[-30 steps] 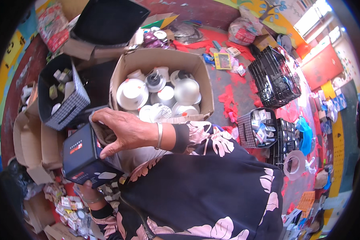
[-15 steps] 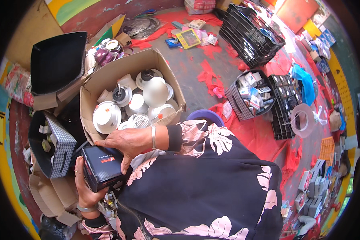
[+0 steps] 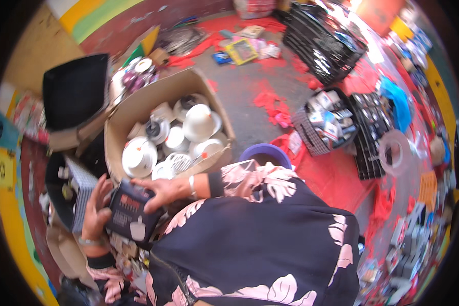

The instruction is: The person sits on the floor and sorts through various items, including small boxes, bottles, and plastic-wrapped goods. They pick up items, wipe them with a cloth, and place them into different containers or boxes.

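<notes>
A small black box [image 3: 130,217] with a pale printed picture of a lamp-like shape is tilted in front of me, below the big cardboard carton. My right hand [image 3: 163,194] grips its upper right part, thumb on the printed face and fingers over the top edge. At the box's left side is my left hand [image 3: 94,211], somewhat blurred, with fingers stretched upward and apart; its thumb lies close to the box edge. Just beyond the hands, the open cardboard carton [image 3: 118,115] holds several white round light fittings [image 3: 199,122].
On the left are a black tray [image 3: 76,92] and a houndstooth-patterned bin [image 3: 81,191]. A purple basin [image 3: 265,150] stands right of the carton. Farther right are a patterned basket [image 3: 311,130] of small boxes, a black crate [image 3: 321,48] and red sheeting [image 3: 331,176] on the floor.
The box has turned so that a printed picture face now shows. My left hand has moved up and loosened from beneath the box; the right hand has shifted to its upper right.
</notes>
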{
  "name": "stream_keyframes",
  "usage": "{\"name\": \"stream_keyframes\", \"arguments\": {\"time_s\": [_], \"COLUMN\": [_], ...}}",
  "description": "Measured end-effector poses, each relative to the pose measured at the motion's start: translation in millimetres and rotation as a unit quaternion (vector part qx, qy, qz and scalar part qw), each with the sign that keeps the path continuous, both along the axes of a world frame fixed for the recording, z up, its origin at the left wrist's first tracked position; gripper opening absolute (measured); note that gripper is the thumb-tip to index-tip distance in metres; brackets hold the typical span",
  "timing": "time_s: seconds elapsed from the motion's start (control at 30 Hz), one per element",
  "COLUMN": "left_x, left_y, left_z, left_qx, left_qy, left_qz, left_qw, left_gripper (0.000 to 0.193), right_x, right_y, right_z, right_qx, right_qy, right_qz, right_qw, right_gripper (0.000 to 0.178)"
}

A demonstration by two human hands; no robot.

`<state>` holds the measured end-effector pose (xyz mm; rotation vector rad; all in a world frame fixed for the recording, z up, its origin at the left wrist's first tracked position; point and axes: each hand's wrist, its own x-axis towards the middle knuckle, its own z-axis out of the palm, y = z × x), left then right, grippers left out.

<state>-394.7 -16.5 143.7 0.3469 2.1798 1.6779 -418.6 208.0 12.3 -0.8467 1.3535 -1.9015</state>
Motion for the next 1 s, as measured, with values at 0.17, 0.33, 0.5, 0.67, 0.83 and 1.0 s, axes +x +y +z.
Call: {"name": "stream_keyframes", "arguments": {"time_s": [0.17, 0.33, 0.5, 0.67, 0.83, 1.0], "left_x": [17.0, 87.8, 133.5, 168.4, 199.4, 224.1], "left_y": [-43.7, -101.7, -119.5, -120.6, -130.1, -145.5], "left_z": [-29.8, -75.5, -106.0, -125.4, -137.9, -145.9], "left_qx": [0.105, 0.070, 0.135, 0.192, 0.179, 0.197], "left_qy": [0.148, 0.101, 0.086, 0.106, 0.093, 0.137], "left_qz": [0.226, 0.386, 0.429, 0.486, 0.553, 0.579], "left_qw": [0.957, 0.914, 0.889, 0.846, 0.809, 0.779], "left_gripper": [0.034, 0.016, 0.022, 0.036, 0.020, 0.023], "right_x": [12.9, 10.1, -28.6, -34.5, -32.2, -27.1], "right_y": [18.7, 17.1, 13.4, -20.1, -58.0, -89.0], "right_z": [16.7, 14.2, -10.4, -9.6, -18.2, -17.6], "right_qx": [-0.077, -0.143, -0.105, -0.092, -0.064, -0.052], "right_qy": [-0.357, -0.399, -0.312, -0.269, -0.306, -0.343], "right_qz": [0.027, -0.036, -0.068, -0.068, -0.087, -0.087], "right_qw": [0.931, 0.905, 0.942, 0.956, 0.946, 0.934], "right_gripper": [0.062, 0.057, 0.051, 0.053, 0.057, 0.058]}}
